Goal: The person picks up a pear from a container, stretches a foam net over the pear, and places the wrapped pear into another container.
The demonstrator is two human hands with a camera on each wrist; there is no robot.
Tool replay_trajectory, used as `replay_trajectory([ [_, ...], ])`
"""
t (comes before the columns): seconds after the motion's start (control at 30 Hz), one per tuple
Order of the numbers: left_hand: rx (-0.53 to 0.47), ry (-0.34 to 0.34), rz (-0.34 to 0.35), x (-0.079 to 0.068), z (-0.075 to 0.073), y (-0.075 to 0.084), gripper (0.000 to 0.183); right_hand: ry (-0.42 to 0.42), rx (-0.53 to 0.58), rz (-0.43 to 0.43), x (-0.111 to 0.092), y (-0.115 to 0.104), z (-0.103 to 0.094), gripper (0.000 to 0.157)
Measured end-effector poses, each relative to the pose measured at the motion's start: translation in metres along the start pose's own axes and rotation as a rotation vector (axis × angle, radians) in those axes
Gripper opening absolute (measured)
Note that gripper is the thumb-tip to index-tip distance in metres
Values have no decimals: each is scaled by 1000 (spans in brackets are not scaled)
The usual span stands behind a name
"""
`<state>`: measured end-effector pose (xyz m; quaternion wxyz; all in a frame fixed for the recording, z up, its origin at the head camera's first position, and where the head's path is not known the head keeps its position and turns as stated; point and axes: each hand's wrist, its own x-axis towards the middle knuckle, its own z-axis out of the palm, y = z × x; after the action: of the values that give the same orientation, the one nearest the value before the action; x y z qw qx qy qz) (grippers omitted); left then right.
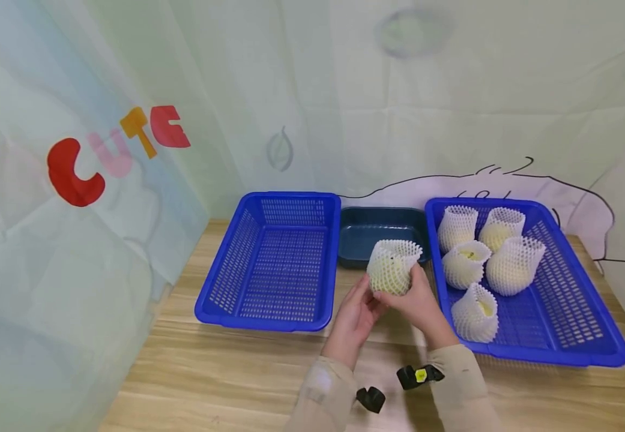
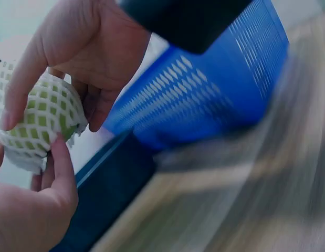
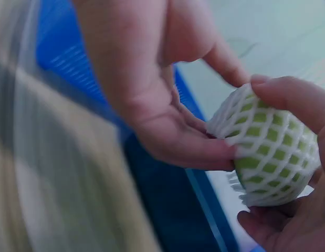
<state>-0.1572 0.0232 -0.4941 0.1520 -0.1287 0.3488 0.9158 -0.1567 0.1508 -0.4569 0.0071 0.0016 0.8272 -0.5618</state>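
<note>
A pale green round fruit (image 1: 390,276) in a white foam net sleeve is held between both hands, just in front of the dark green tray (image 1: 354,235). From the lower left, my left hand (image 1: 356,315) grips it. My right hand (image 1: 417,302) holds it from the right, thumb across the front. The sleeve's open end points up in the head view. Through the mesh, the green skin of the fruit (image 2: 46,113) shows in the left wrist view. Fingers and thumbs of both hands press on the netted fruit (image 3: 275,155) in the right wrist view.
On the right, a blue basket (image 1: 539,327) carries several fruits (image 1: 512,270) in similar net sleeves. Another blue basket (image 1: 290,270) stands on the left, its slotted floor showing. The tray sits between them on the wooden table (image 1: 226,372). A printed curtain (image 1: 312,108) hangs behind.
</note>
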Motion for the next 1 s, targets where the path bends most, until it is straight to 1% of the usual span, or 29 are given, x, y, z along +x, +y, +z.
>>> replay_trajectory([
  [0.07,-27,-17,-1,-3,3,1,37,-1,-30,-11,-1,-7,-4,83],
  [0.17,-67,-23,-6,-5,6,2,36,-13,-36,-10,-2,-11,-6,87],
  [0.27,-105,-20,-33,-6,7,2,33,-27,-5,9,-4,-12,-8,90],
  [0.43,-158,-37,-77,-7,9,1,23,-13,47,43,-7,-14,-9,89],
  [0.53,-198,-56,-91,-9,11,2,19,-13,85,35,-9,-16,-8,91],
  [0.6,-223,-69,-97,-10,13,3,18,-21,108,26,-10,-17,-9,94],
  [0.67,-233,-88,-98,-11,15,5,20,-22,108,10,-12,-19,-9,97],
  [0.73,-228,-108,-96,-12,17,6,21,6,46,-28,-13,-20,-11,103],
  [0.8,-215,-127,-92,-13,18,7,22,56,-34,-83,-15,-23,-13,109],
  [0.9,-184,-144,-85,-15,21,7,22,124,-164,-166,-18,-29,-18,111],
  [0.97,-154,-166,-70,-18,25,7,20,128,-166,-194,-20,-34,-22,104],
  [1.0,-135,-179,-62,-20,27,7,19,120,-147,-197,-20,-37,-25,100],
])
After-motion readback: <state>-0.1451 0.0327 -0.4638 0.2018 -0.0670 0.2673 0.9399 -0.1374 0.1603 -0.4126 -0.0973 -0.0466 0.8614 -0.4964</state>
